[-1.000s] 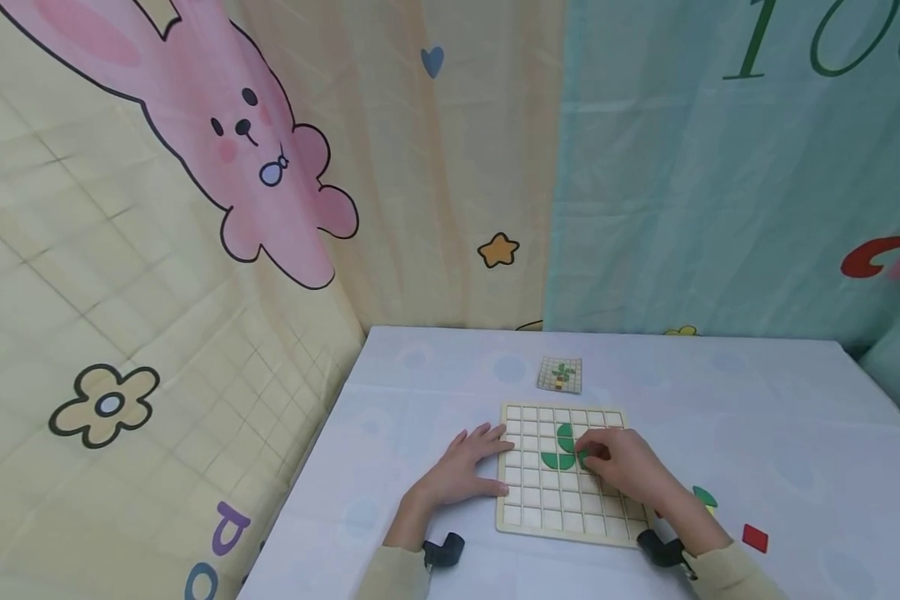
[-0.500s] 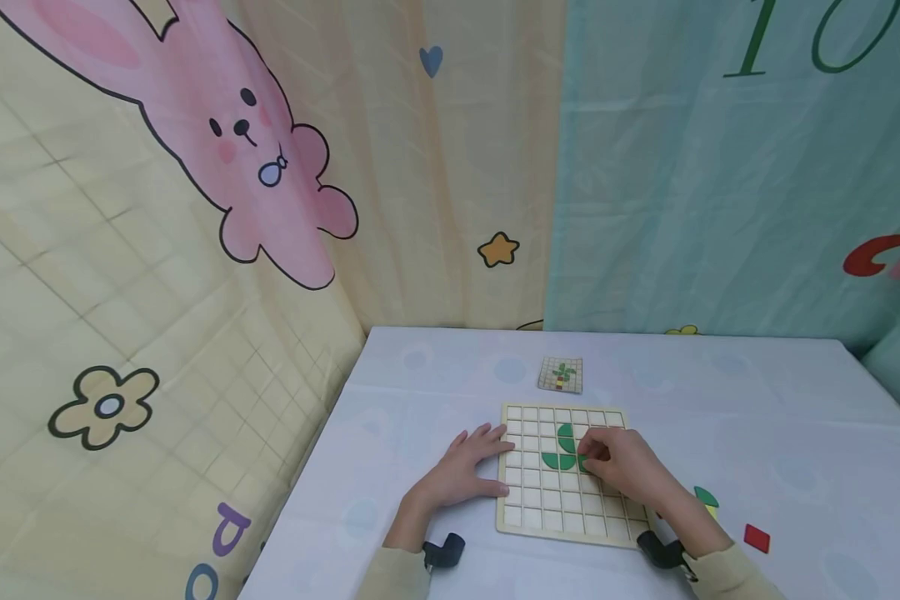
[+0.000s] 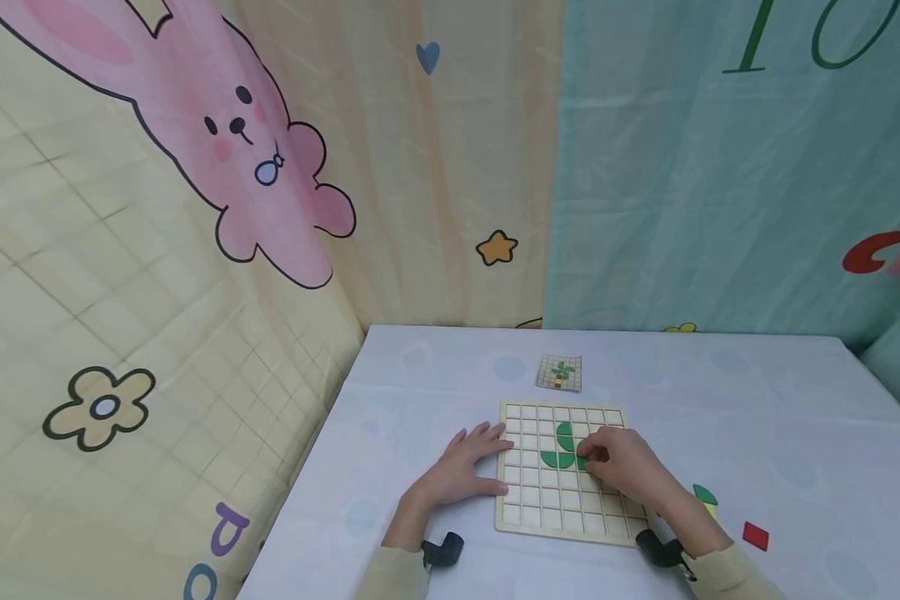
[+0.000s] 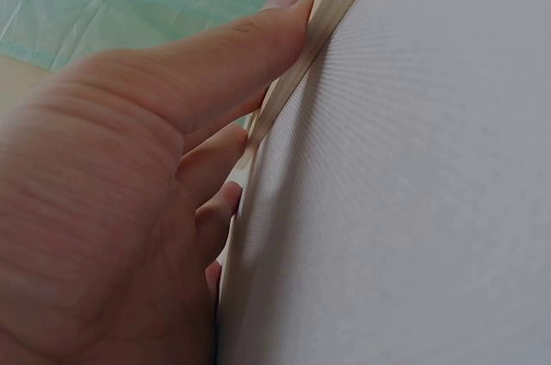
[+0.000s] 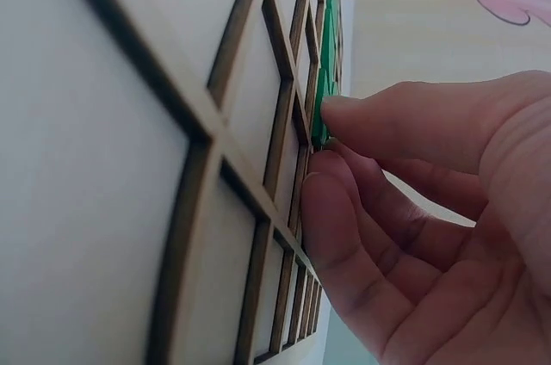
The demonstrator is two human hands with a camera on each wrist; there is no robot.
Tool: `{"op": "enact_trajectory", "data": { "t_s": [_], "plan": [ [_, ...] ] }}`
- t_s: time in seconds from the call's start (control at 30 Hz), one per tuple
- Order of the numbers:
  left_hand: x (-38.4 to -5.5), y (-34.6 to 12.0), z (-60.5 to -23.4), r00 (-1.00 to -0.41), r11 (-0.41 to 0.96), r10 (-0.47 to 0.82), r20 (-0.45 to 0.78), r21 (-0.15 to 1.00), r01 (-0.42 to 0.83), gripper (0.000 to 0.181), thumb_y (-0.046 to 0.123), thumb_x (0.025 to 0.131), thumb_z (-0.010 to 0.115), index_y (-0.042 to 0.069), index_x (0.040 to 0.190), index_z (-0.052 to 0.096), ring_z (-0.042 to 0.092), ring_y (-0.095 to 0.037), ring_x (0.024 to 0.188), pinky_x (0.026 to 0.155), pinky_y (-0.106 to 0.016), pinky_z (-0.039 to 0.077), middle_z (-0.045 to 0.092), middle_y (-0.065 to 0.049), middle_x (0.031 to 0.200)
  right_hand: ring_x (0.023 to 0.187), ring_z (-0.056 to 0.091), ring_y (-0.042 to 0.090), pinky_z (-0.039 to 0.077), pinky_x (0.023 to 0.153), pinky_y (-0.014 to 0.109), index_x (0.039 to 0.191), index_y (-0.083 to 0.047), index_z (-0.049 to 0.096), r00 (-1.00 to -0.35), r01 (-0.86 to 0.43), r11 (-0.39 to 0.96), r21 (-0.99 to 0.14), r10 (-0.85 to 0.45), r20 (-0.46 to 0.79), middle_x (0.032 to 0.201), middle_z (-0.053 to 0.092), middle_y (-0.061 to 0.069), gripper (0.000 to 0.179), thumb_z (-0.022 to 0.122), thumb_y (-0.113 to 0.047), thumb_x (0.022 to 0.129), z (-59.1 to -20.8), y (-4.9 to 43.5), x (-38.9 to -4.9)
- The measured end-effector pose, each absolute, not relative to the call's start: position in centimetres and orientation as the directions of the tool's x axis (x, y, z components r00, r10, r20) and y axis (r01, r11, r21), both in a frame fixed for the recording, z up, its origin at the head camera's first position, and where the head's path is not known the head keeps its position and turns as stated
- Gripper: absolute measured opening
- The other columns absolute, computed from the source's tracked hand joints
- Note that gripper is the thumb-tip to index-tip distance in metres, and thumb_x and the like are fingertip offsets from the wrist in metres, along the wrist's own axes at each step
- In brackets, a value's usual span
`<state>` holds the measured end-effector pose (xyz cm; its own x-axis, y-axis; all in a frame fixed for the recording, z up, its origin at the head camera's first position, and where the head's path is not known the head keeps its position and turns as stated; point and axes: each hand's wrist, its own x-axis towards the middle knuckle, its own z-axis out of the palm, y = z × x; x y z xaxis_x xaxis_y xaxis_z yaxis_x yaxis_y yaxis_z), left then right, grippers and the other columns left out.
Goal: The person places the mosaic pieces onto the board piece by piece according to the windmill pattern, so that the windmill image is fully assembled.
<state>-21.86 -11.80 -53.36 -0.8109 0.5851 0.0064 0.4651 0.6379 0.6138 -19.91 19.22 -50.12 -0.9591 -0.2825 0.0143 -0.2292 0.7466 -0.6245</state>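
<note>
My left hand [image 3: 461,471] rests at the left edge of a wooden grid board [image 3: 525,500], fingers spread and straight. In the left wrist view the thumb [image 4: 250,42] touches the board's side [image 4: 318,29]. Over the grid's middle, my right hand [image 3: 626,462] pinches a green piece [image 3: 582,464] at a cell, its shape mostly covered by the fingers. Green quarter-circle pieces [image 3: 557,460] lie in cells just left of it, and more green pieces [image 3: 565,437] sit above. The right wrist view has the thumb [image 5: 362,120] against green pieces [image 5: 323,107] low in the grid.
Behind the board lies a small picture card [image 3: 558,372] with a green plant-like pattern on a grid. Right of my right forearm are a loose green piece [image 3: 705,494], a partly hidden yellow piece [image 3: 712,510] and a red piece [image 3: 756,536]. Printed curtains [image 3: 450,167] surround the table.
Both hands stay almost still on the board. The right fingertips remain at the same cell with the green piece, and the head view shifts very slightly.
</note>
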Motion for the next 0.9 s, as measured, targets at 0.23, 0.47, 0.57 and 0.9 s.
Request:
{"op": "enact_trajectory", "data": {
  "t_s": [0.23, 0.47, 0.57, 0.9],
  "plan": [
    [-21.85, -11.97, -53.17, -0.810, 0.633, 0.586, 0.008, 0.620, 0.464, 0.072, 0.052, 0.085, 0.075, 0.029, 0.149, 0.051, 0.014, -0.020, 0.153, 0.123, -0.051, 0.005, 0.029, 0.007, 0.163, 0.074, 0.057, 0.009, 0.051, 0.065, 0.031, 0.093, -0.014, 0.077, -0.964, -0.222, 0.750, -0.623, -0.266, 0.022, 0.083, 0.063, -0.007, 0.018, 0.076, 0.001, 0.084, -50.14, 19.02, -19.81],
    [-21.80, -12.16, -53.12, -0.813, 0.634, 0.582, 0.009, 0.620, 0.461, 0.072, 0.050, 0.085, 0.076, 0.027, 0.149, 0.052, 0.015, -0.022, 0.153, 0.123, -0.052, 0.005, 0.029, 0.007, 0.163, 0.073, 0.056, 0.010, 0.050, 0.065, 0.031, 0.094, -0.014, 0.077, -0.964, -0.224, 0.752, -0.620, -0.265, 0.027, 0.083, 0.063, -0.007, 0.018, 0.076, 0.000, 0.084, -50.26, 18.84, -19.85],
    [-21.76, -12.22, -53.13, -0.812, 0.634, 0.583, 0.009, 0.620, 0.462, 0.072, 0.049, 0.085, 0.076, 0.027, 0.149, 0.052, 0.015, -0.022, 0.153, 0.123, -0.052, 0.005, 0.029, 0.008, 0.163, 0.073, 0.055, 0.009, 0.050, 0.064, 0.031, 0.095, -0.014, 0.078, -0.964, -0.224, 0.756, -0.616, -0.267, 0.024, 0.082, 0.062, -0.007, 0.019, 0.075, 0.000, 0.084, -50.34, 18.84, -19.92],
    [-21.93, -11.99, -53.37, -0.803, 0.623, 0.596, 0.013, 0.622, 0.473, 0.072, 0.051, 0.086, 0.075, 0.028, 0.149, 0.051, 0.014, -0.021, 0.153, 0.122, -0.052, 0.005, 0.028, 0.006, 0.164, 0.072, 0.055, 0.010, 0.049, 0.063, 0.032, 0.098, -0.018, 0.077, -0.962, -0.232, 0.766, -0.599, -0.271, 0.027, 0.079, 0.061, -0.010, 0.019, 0.077, -0.005, 0.086, -50.07, 19.62, -19.87]
  ]
}}
